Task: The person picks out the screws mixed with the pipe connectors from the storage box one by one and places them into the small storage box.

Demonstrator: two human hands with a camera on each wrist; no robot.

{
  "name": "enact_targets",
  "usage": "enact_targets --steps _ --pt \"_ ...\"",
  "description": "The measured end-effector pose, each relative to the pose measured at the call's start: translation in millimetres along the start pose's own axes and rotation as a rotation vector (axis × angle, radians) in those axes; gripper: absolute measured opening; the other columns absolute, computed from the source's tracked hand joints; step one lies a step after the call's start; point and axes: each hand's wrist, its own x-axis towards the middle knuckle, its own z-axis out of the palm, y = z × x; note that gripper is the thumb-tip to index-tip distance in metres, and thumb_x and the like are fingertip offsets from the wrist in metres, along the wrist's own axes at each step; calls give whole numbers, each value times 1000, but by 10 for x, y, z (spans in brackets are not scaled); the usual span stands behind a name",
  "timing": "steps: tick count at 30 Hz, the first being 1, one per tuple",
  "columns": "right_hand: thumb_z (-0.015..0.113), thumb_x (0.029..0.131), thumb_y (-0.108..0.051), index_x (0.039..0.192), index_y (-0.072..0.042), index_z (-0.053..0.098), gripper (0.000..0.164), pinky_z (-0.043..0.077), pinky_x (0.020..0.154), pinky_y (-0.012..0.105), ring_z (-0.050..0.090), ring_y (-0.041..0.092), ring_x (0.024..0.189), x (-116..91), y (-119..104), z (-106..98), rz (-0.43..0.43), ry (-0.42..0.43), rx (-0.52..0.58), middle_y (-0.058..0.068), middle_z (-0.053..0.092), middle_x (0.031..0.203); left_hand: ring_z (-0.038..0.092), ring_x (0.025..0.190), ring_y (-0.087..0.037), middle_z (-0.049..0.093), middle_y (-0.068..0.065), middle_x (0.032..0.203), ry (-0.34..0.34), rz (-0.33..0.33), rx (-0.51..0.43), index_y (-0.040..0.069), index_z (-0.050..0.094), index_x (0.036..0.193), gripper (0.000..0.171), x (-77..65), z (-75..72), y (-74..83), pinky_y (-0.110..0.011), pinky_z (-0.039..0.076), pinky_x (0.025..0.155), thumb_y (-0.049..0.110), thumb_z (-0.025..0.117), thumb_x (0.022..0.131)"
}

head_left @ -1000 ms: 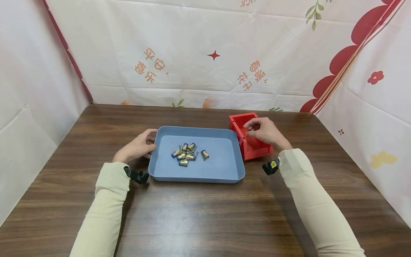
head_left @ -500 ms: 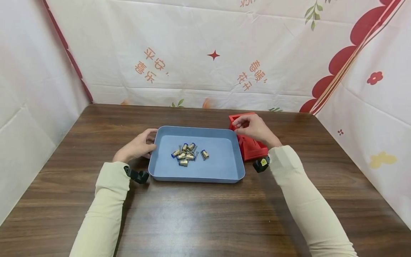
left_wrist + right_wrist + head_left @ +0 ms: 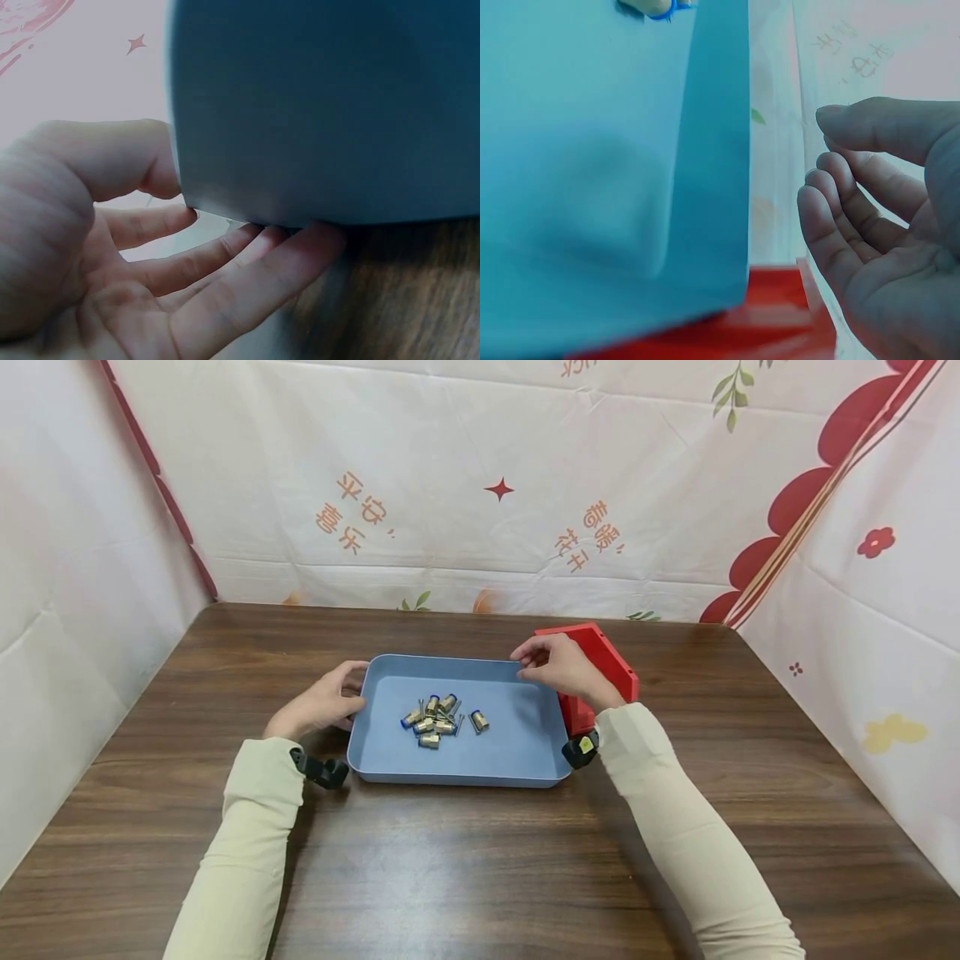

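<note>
A shallow blue tray (image 3: 517,735) lies on the table, seen close up in both wrist views. Brass push-in tube fittings with blue collars (image 3: 429,741) and several thin screws (image 3: 460,723) form a loose pile left of its middle. My left hand (image 3: 318,700) grips the tray's left end, thumb against the rim and fingertips at the lower edge. Over the tray's far right corner hangs my right hand (image 3: 562,670). Its fingers are loosely bent with nothing between them in the right wrist view. The red bin (image 3: 611,662) beside the tray is partly hidden behind that hand.
The brown wooden table (image 3: 480,868) extends in front of the tray. A pale printed cloth (image 3: 450,527) hangs behind it and on both sides. Dark wrist cameras (image 3: 322,772) sit below each hand, the right one overlapping the tray's near right corner in the head view.
My right hand has moved left from above the red bin to the tray's far right corner. The left hand, the tray and the fittings have stayed in place.
</note>
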Motion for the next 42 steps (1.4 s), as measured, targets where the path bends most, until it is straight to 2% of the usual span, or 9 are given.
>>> enact_targets --steps 4,11,23,33,42 --pt "73 80 -7 110 -1 67 31 49 77 27 57 23 87 26 -37 96 -11 -24 5 15 65 102 51 115 -46 32 -36 138 1 -3 5 0 11 150 67 -5 -8 -10 -47 55 79 3 43 92" --pt "74 79 -5 109 1 68 30 49 77 25 57 23 85 91 -95 269 -48 -68 18 21 66 105 51 114 -46 33 -36 138 3 -1 7 -1 11 150 67 -8 -20 -20 -47 55 79 3 43 92" --pt "74 79 -6 108 0 70 31 54 81 29 60 21 85 170 -149 461 -93 -151 1 17 68 104 53 113 -44 34 -35 138 6 -8 13 0 12 150 67 -20 -19 -15 -47 55 80 3 43 91" --pt "74 79 -5 107 -1 70 28 53 80 28 59 20 84 244 -143 604 -62 -201 12 14 68 102 53 112 -45 34 -35 137 -1 -2 -2 -1 12 150 67 -20 -21 -6 -48 55 79 2 43 91" --pt "72 81 -2 99 -3 72 18 53 76 25 58 18 79 289 -133 705 -52 -209 -13 10 68 95 53 113 -45 33 -35 138 -2 -7 0 0 12 150 66 0 -15 16 -48 55 79 3 43 92"
